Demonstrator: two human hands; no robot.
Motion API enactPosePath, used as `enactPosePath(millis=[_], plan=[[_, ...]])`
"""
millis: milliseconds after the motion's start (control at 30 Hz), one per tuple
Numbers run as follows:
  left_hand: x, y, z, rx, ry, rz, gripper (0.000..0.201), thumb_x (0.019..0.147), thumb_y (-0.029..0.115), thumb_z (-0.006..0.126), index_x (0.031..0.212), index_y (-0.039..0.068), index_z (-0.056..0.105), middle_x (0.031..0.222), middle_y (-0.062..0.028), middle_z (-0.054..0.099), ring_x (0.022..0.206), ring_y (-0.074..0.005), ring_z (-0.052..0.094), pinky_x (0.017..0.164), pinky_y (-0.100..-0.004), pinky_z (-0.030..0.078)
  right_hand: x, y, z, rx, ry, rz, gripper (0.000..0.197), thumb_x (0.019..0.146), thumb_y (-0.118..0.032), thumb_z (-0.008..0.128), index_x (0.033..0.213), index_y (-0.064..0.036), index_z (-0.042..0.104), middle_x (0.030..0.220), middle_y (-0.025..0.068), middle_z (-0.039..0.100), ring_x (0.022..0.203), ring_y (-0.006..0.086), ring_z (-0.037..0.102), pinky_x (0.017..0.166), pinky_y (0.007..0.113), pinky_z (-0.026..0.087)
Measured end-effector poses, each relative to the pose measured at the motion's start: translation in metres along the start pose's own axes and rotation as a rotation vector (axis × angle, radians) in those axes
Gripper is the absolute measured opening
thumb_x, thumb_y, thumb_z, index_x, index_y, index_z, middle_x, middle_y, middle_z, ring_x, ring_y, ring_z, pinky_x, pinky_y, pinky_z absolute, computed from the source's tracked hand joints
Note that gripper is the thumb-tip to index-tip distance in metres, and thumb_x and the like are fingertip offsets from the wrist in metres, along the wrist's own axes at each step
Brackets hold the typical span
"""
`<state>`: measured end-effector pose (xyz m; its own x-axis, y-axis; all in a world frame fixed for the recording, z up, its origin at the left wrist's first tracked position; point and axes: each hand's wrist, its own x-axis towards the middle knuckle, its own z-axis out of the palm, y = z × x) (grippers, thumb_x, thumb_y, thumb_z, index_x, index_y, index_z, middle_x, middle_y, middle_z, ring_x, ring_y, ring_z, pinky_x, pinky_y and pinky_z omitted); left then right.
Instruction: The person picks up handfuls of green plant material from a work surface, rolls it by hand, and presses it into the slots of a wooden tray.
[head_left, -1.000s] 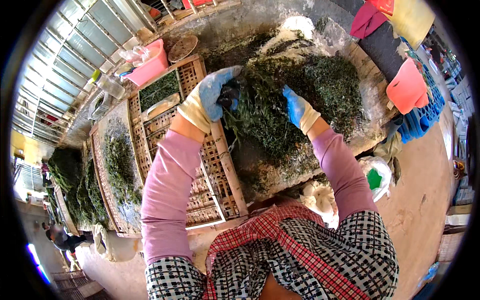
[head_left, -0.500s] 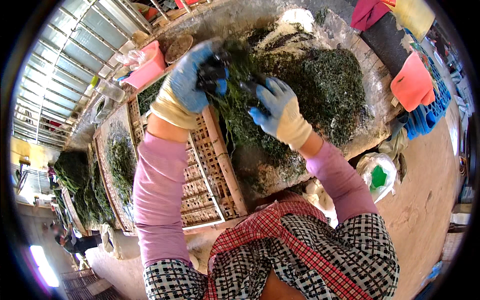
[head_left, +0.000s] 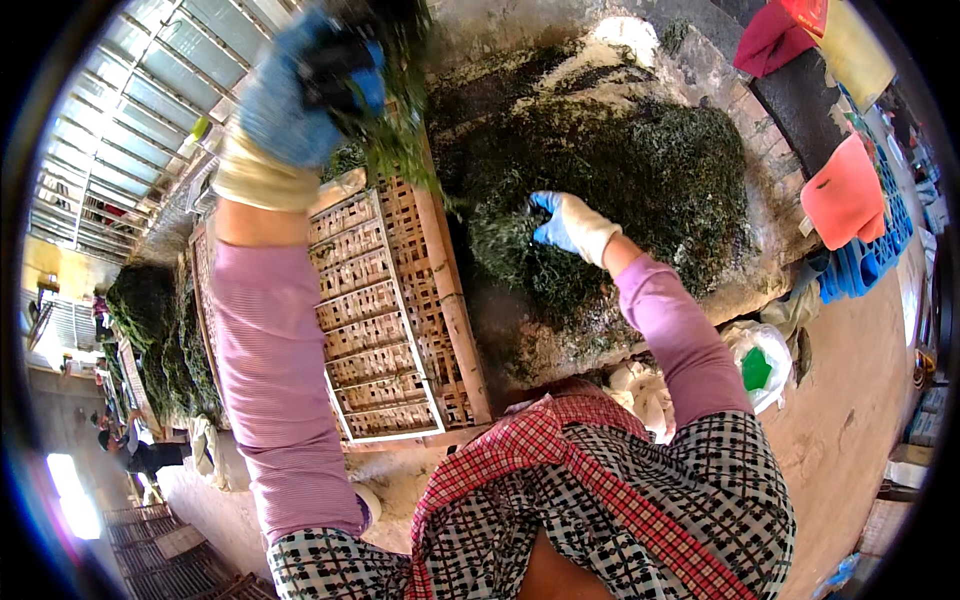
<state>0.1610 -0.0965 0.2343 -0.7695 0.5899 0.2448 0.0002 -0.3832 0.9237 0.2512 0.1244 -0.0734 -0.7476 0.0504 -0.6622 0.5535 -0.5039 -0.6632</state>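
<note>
My left hand [head_left: 290, 100], in a blue and cream glove with dark pieces over the fingers, is raised at the upper left. It is closed on a bunch of dark green leafy strands [head_left: 402, 130], which hangs down beside the hand and is blurred by motion. My right hand [head_left: 578, 228], gloved alike, is at the left part of a wide heap of dark green leaves [head_left: 650, 170]. Its fingers are curved and apart, with the tips partly lost against the leaves. Under the left hand's side lies a woven bamboo tray [head_left: 375, 330] with a pale frame on it.
The heap lies on a stone slab [head_left: 560, 350] streaked with white powder. At the right are a blue plastic crate [head_left: 868, 255], a coral cloth [head_left: 843, 192] and a white bag [head_left: 757, 362]. More leaf heaps [head_left: 145, 300] and a person [head_left: 150, 455] are at the far left.
My left hand has moved up and left with the green strands. My right hand has drawn away from it, down onto the leaf heap. More of the bamboo tray shows.
</note>
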Motion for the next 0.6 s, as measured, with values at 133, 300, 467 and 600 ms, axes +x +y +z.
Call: enactPosePath(millis=[133,300,467,600], plan=[[-0.003,-0.081,-0.049,-0.258,0.018,-0.320,0.022,0.089,0.027,0.073,0.094,0.009,0.062,0.080,-0.0069,0.066,0.059,-0.0155,0.061,0.049,-0.0281,0.051,-0.095,-0.061,0.038,-0.846,-0.139,-0.655,0.055,0.097,-0.011,0.059,0.149,-0.0061,0.039,0.097,0.0190,0.068,0.074,0.0232,0.069,0.067,0.030,0.057],[-0.018,-0.147,-0.044,-0.262,0.221,-0.562,0.025,0.098,0.030,0.055,0.106,0.009,0.067,0.087,-0.0070,0.071,0.070,-0.0214,0.068,0.063,-0.0398,0.059,-0.162,-0.118,0.069,-0.431,-0.383,-0.891,0.053,0.082,0.000,0.074,0.132,-0.0076,0.056,0.103,0.0012,0.066,0.075,0.0080,0.060,0.066,0.023,0.051],[-0.038,-0.214,-0.044,-0.454,0.064,-0.695,0.031,0.101,0.033,0.046,0.104,0.010,0.066,0.095,-0.0079,0.070,0.072,-0.0228,0.067,0.063,-0.0421,0.057,-0.161,-0.120,0.078,-0.238,-0.165,-1.040,0.060,0.088,-0.005,0.071,0.142,-0.0024,0.045,0.107,0.0090,0.066,0.079,0.0118,0.061,0.065,0.023,0.052],[-0.036,-0.207,-0.012,-0.558,-0.135,-0.687,0.032,0.104,0.025,0.044,0.123,0.006,0.061,0.108,-0.0099,0.069,0.094,-0.0215,0.068,0.085,-0.0379,0.057,-0.079,-0.107,0.008,-0.332,-0.110,-0.813,0.058,0.094,-0.008,0.064,0.146,0.0002,0.040,0.123,0.0146,0.064,0.087,0.0192,0.063,0.072,0.027,0.053]])
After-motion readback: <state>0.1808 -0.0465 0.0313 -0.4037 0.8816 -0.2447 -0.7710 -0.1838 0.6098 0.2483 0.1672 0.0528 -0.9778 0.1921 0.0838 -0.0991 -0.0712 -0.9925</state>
